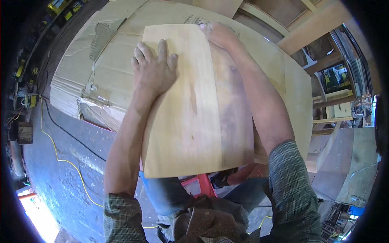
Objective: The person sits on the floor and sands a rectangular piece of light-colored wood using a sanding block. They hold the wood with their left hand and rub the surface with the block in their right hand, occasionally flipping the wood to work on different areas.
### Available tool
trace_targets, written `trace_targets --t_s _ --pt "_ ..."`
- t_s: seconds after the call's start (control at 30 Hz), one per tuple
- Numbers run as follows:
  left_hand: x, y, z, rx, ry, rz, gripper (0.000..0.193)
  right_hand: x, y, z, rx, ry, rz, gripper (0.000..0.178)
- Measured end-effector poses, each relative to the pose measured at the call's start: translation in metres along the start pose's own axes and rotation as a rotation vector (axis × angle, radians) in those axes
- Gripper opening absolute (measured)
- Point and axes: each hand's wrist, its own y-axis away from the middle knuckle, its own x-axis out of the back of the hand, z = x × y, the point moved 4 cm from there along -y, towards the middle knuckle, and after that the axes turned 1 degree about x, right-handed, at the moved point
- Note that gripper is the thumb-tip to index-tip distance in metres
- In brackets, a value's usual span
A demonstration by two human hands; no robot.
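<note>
A smooth, pale wooden panel point(178, 113) lies in front of me on flattened cardboard, its near edge reaching over my lap. Its right side is darker and pinkish, split from the pale part by a lengthwise line. My left hand point(154, 72) rests on the panel's far left part with fingers spread. At the far edge, right of the middle, my right hand point(221, 35) is bent down on the wood with its fingers closed. Whatever may be under those fingers is hidden.
Brown cardboard point(101, 60) with torn patches covers the work surface. A red plastic stool point(202, 184) shows beneath the panel. A yellow cable point(60, 160) runs over the grey floor at left. Wooden frames point(312, 32) stand at the right, above a pale wood-toned panel point(348, 162).
</note>
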Motion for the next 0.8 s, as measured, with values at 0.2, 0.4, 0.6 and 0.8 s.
trace_targets --t_s 0.2,0.4,0.6,0.8 --pt "0.008 -0.005 0.001 -0.011 0.019 -0.100 0.057 0.003 0.105 -0.002 0.180 -0.011 0.216 0.039" --pt "0.007 -0.004 0.003 -0.036 0.030 0.021 0.055 0.057 0.207 -0.029 0.123 -0.030 0.069 0.033" --pt "0.000 -0.007 0.000 -0.048 0.018 0.119 0.053 0.169 0.187 -0.050 -0.136 -0.244 0.103 0.033" --pt "-0.003 -0.008 0.000 -0.039 0.010 0.104 0.054 0.082 0.152 -0.042 0.164 0.378 -0.129 0.026"
